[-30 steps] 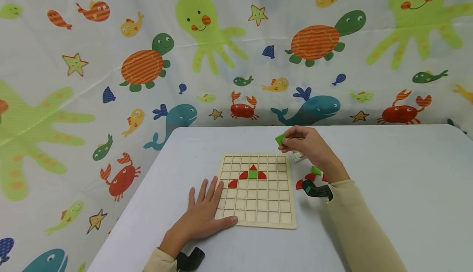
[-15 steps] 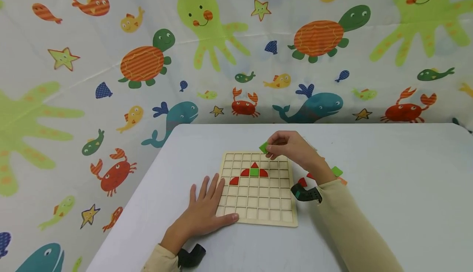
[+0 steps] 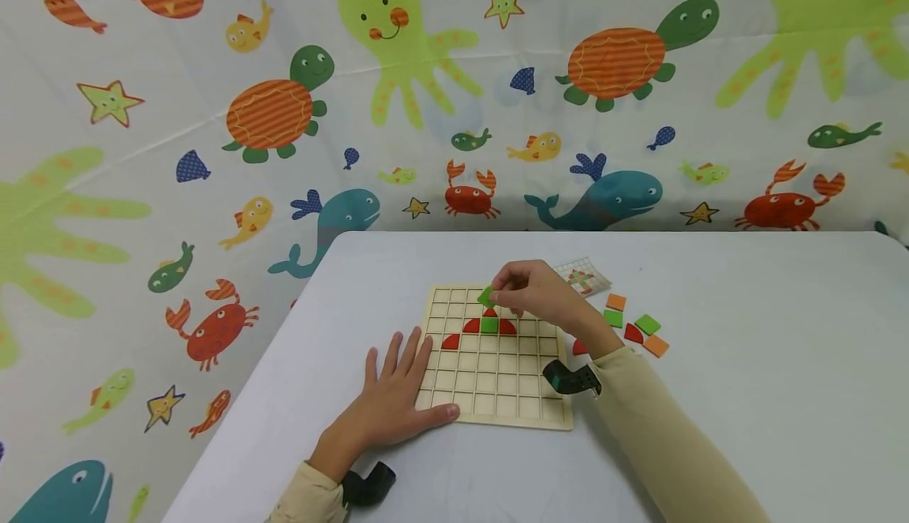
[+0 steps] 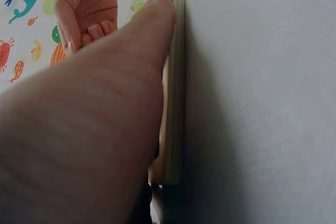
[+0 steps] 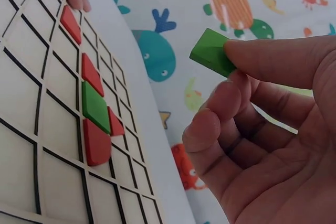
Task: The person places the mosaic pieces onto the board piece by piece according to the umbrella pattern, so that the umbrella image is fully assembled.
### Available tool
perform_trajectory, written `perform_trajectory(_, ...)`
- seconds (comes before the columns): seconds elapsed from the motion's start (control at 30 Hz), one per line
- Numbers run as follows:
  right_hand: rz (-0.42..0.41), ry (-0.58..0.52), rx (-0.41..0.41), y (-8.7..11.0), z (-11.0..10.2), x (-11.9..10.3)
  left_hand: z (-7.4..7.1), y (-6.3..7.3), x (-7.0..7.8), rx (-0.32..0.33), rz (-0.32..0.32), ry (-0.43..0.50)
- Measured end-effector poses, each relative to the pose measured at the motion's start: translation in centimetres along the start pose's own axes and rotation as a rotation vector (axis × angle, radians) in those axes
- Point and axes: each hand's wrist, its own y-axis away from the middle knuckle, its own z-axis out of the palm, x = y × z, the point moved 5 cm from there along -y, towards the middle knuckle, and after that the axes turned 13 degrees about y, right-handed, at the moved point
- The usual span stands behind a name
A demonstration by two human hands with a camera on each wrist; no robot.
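Ideally, the left hand, spread with its thumb on the gridded board, should press lightly so nothing slides; farther off, the right hand pinches a tilted green tile above the board's far rows, best squared to a cell before lowering; a patterned card lies beyond.

Head view faces forward, downward from above; wrist views (both close in) share board, right hand.

Tilted green block in fingers
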Motion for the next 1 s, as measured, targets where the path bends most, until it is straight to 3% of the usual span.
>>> perform_trajectory(0.43, -0.041, 0.089, -0.068, -0.3, 2.2, -0.5, 0.0, -0.1, 0.1, -0.007, -0.001, 0.003)
perform_trajectory(0.67, -0.002, 0.155, -0.164, -0.5, 3.7, 0.1, -0.1, -0.1, 0.0, -0.006, 0.004, -0.013)
perform_trajectory(1.0, 0.034, 0.279, -0.187, -0.3, 4.8, 0.1, -0.1, -0.1, 0.0, -0.006, -0.001, -0.004)
